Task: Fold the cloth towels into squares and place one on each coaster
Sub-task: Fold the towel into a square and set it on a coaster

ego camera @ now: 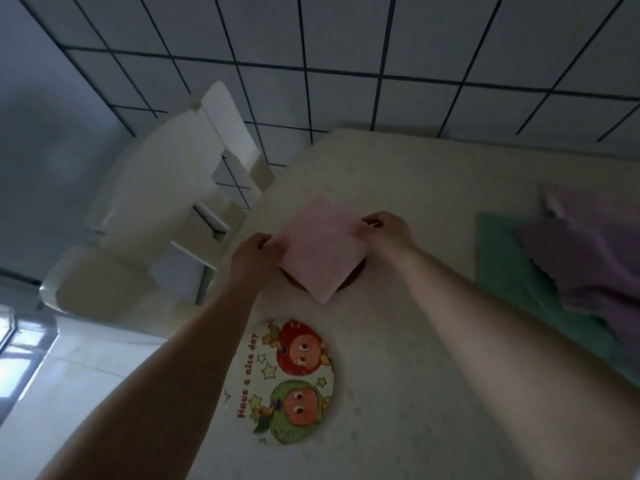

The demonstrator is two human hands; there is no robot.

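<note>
From the head view, looking down, both hands are out over a pale tabletop [433,188], each pinching an opposite corner of a pink towel [322,247] folded into a square. The left hand [254,256] has its fingers curled on the near-left corner, and the right hand [388,233] grips the far-right corner with thumb and fingertips; the two hands are apart, with the whole cloth between them. The towel sits turned like a diamond over a dark round coaster [353,277], which shows only as a thin brown arc poking out beneath the cloth's lower edges, so I cannot tell whether the cloth lies flat on it or hangs just above. Nearer the person lies a second round coaster [280,382], uncovered, printed with two cartoon faces, stars and the words "Have a nice day"; it lies just beside the left forearm and well apart from the pink towel. To the right, a green towel [519,282] lies spread toward the tabletop's right side with a lilac towel [588,251] heaped on top of it; both run off the picture's right edge, so their full extent is hidden. Bare tabletop lies between the right forearm and that pile, and beyond the pink towel toward the far edge. Past the left edge stands a white chair [166,188] on a tiled floor [346,46], softly blurred.
</note>
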